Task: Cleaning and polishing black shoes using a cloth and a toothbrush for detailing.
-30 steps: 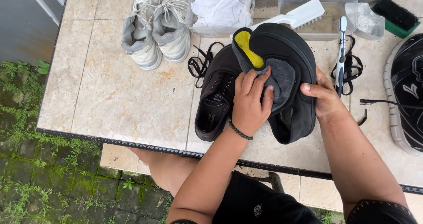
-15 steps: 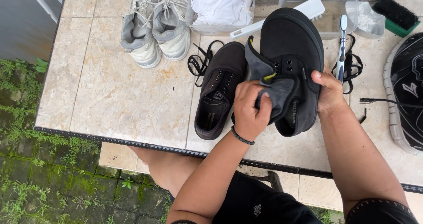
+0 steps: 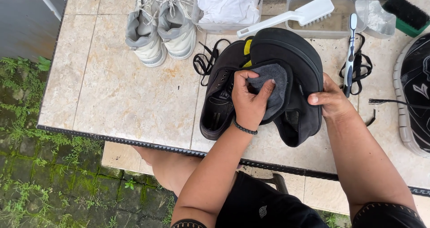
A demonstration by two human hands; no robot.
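Change over the preceding second. The black low-top canvas shoe [image 3: 293, 82] held above the tiled table was turned in the grip: a second ago its opening and yellow insole faced the camera, whereas now its dark sole side faced up, with only a sliver of yellow showing at the heel. The left hand [image 3: 249, 103], earlier spread flat over a grey cloth on the shoe, had bunched the grey folded cloth [image 3: 273, 85] and pressed it against the shoe's side. The right hand [image 3: 329, 100] shifted from the shoe's edge to gripping its right flank.
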